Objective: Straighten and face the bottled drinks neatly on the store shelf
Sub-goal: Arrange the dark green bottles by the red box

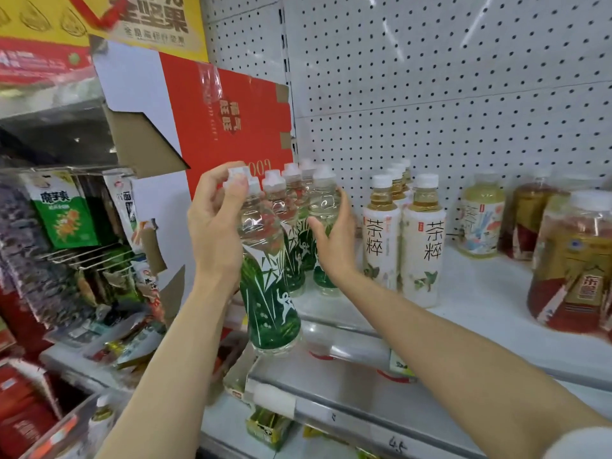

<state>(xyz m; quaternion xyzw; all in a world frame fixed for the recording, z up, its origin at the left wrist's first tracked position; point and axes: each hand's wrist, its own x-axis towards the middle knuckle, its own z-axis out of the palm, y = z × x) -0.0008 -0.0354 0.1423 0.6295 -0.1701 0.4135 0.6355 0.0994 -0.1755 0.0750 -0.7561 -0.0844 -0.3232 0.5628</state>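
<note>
A row of clear bottles with green leaf labels and white caps runs back from the front of the white shelf. My left hand grips the neck and cap of the front green bottle, which stands at the shelf's front edge. My right hand wraps its fingers round a green bottle further back in a second row. Right of them stand white-labelled tea bottles in two short rows.
A red and white cardboard box stands just left of the green bottles. Larger amber and pale bottles stand at the right. White pegboard backs the shelf. Snack packets hang at the left. Price tags line the shelf rail.
</note>
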